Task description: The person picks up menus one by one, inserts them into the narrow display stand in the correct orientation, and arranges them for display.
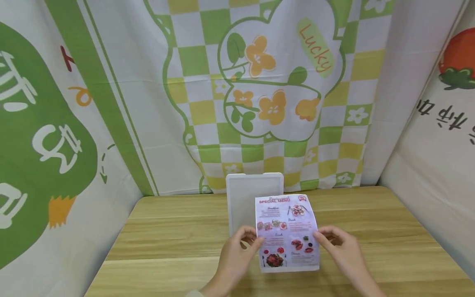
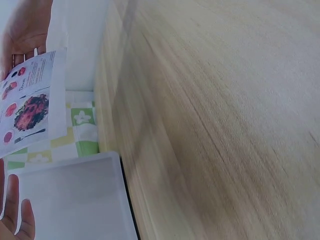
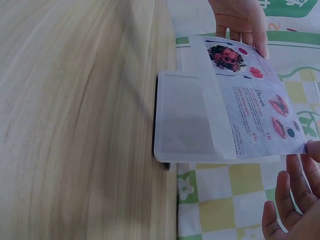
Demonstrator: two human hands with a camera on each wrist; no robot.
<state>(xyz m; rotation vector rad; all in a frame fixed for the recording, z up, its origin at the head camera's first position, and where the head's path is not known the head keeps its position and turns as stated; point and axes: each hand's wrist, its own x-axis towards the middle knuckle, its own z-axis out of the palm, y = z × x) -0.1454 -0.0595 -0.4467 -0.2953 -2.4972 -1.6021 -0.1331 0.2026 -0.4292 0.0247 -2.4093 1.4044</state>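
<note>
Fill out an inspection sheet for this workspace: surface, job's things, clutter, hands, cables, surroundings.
Surface: table with a wood-grain top.
Job's things: printed menu sheet, held above the table, slightly curved; white-framed panel standing behind it, partly hidden by it.
Clutter: nothing seen.
Hands: left hand pinches the sheet's left edge; right hand pinches its right edge.
Cables: nothing seen.
Surroundings: checked back curtain with flowers and "Lucky"; printed left fabric; right fabric with a tomato print.
</note>
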